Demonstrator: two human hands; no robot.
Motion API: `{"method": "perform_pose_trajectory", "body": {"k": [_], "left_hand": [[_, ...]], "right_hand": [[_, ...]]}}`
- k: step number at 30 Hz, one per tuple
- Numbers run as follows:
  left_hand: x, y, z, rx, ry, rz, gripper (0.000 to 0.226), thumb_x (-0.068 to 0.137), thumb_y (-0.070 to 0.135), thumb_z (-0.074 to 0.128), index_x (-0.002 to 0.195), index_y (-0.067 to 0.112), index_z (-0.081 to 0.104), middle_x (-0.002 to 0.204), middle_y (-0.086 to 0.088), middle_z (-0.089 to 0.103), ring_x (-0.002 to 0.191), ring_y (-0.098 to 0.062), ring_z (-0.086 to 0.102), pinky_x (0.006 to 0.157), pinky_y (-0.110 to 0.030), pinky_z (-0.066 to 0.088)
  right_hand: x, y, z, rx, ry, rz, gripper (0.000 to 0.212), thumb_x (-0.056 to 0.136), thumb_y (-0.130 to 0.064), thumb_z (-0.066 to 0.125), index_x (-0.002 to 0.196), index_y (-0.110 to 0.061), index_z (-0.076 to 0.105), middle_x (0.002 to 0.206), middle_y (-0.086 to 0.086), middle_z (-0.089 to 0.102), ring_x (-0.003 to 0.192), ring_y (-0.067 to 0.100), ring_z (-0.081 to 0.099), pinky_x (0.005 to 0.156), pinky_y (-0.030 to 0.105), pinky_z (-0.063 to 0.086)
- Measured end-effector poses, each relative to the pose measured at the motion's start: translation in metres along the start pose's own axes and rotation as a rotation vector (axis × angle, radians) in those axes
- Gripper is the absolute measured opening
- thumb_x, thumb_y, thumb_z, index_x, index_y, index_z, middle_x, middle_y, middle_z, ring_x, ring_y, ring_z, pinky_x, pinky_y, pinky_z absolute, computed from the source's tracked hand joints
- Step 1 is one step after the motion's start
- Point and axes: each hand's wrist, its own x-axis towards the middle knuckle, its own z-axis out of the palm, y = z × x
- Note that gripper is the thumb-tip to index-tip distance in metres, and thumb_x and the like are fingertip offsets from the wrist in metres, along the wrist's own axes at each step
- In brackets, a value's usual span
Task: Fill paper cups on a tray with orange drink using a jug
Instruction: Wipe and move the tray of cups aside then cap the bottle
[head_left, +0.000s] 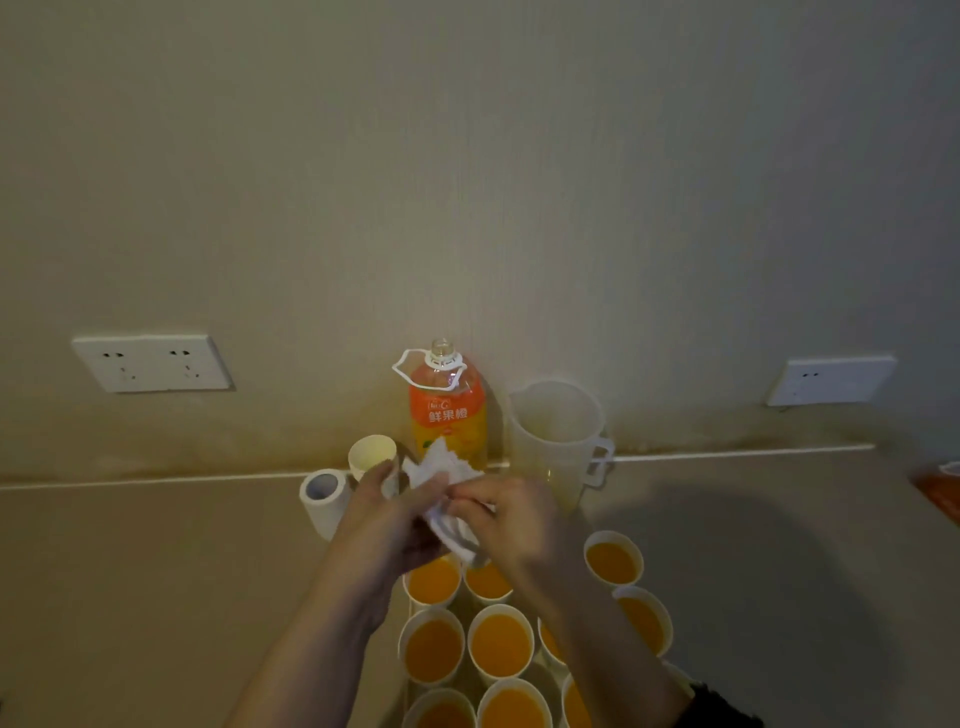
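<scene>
Over the filled cups, left hand and right hand both pinch a crumpled tissue, fingers curled tight, probably for drips, while the near-empty jug waits by the wall.

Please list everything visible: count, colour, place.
bottle: one, orange, uncapped, by the wall
jug: one, translucent, right of bottle
empty paper cup: one, white, left of bottle
roll: one, white, left of empty cup
filled paper cups: about ten, orange drink inside, bottom centre
wall sockets: two, white, left and right
tissue: one, white, before the bottle
hands: two, left hand and right hand, both pinch the tissue
</scene>
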Motion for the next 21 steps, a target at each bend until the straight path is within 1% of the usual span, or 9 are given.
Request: {"method": "perform_pose_trajectory", "body": {"k": [1,3,6,7,9,11,14,16,21], "left_hand": [[0.001,-0.004,-0.002,0.137,0.089,0.062,0.064,0.084,0.023,0.068,0.139,0.023,0.035,0.104,-0.007,0.068,0.087,-0.026,0.069,0.071,-0.037,0.056],[0.0,-0.006,-0.003,0.463,0.223,0.251,0.061,0.086,0.025,0.067,0.138,0.028,0.036,0.1,0.009,0.063,0.09,-0.012,0.063,0.073,-0.03,0.049],[-0.001,-0.004,-0.004,0.583,0.147,0.396,0.045,0.086,0.036,0.062,0.128,0.036,0.046,0.11,0.025,0.054,0.102,-0.002,0.052,0.081,-0.024,0.041],[0.002,-0.003,-0.005,0.559,0.05,0.348,0.048,0.083,0.036,0.064,0.129,0.034,0.047,0.11,0.023,0.06,0.101,-0.002,0.056,0.083,-0.024,0.044],[0.009,-0.003,-0.007,0.515,-0.098,0.222,0.055,0.079,0.025,0.071,0.13,0.028,0.05,0.094,0.0,0.072,0.089,-0.011,0.067,0.08,-0.027,0.053],[0.013,-0.001,-0.009,0.532,-0.093,0.152,0.044,0.08,0.012,0.072,0.12,0.023,0.056,0.086,-0.013,0.07,0.081,-0.021,0.068,0.068,-0.028,0.054],[0.019,-0.002,-0.008,0.551,-0.11,0.124,0.015,0.084,0.008,0.068,0.099,0.012,0.069,0.085,-0.012,0.071,0.077,-0.021,0.064,0.061,-0.024,0.048],[0.023,-0.005,-0.007,0.6,-0.118,0.144,0.008,0.084,0.008,0.068,0.092,0.01,0.071,0.083,-0.011,0.071,0.074,-0.019,0.064,0.061,-0.024,0.047],[0.027,-0.01,-0.015,0.606,-0.123,0.16,0.011,0.088,0.019,0.065,0.083,0.011,0.07,0.078,-0.007,0.069,0.07,-0.015,0.06,0.056,-0.02,0.044]], "right_hand": [[-0.001,0.002,0.001,-0.011,0.023,-0.02,0.018,0.091,-0.022,0.06,0.1,-0.016,0.075,0.098,0.002,0.073,0.09,0.001,0.057,0.077,0.022,0.049],[-0.002,0.005,0.0,0.012,0.033,-0.014,0.018,0.088,-0.022,0.064,0.1,-0.015,0.075,0.096,-0.005,0.072,0.084,-0.018,0.052,0.071,0.003,0.041],[-0.002,0.007,-0.001,0.121,-0.071,0.066,0.017,0.088,-0.018,0.064,0.101,-0.012,0.073,0.083,-0.017,0.062,0.069,-0.029,0.046,0.06,-0.003,0.033],[0.0,0.008,0.0,0.177,-0.105,0.082,0.016,0.087,-0.015,0.065,0.1,-0.011,0.072,0.079,-0.019,0.06,0.069,-0.025,0.05,0.06,-0.001,0.035],[0.004,0.011,-0.001,0.327,-0.119,0.148,0.012,0.083,-0.011,0.069,0.095,-0.012,0.07,0.079,-0.012,0.062,0.072,-0.009,0.058,0.064,0.005,0.042],[0.006,0.014,-0.005,0.44,-0.104,0.273,0.014,0.078,-0.008,0.073,0.086,-0.015,0.066,0.081,-0.005,0.063,0.076,0.006,0.06,0.065,0.018,0.048],[0.006,0.018,-0.005,0.506,-0.04,0.393,0.017,0.074,-0.008,0.076,0.072,-0.021,0.066,0.074,-0.002,0.065,0.069,0.011,0.061,0.059,0.022,0.05],[0.005,0.02,-0.001,0.436,0.003,0.387,0.019,0.074,-0.011,0.076,0.067,-0.025,0.066,0.07,-0.004,0.065,0.066,0.01,0.06,0.058,0.024,0.049],[0.01,0.023,0.007,0.376,0.03,0.366,0.005,0.081,-0.015,0.07,0.085,-0.016,0.073,0.071,-0.01,0.064,0.066,0.005,0.06,0.058,0.018,0.048]]}}
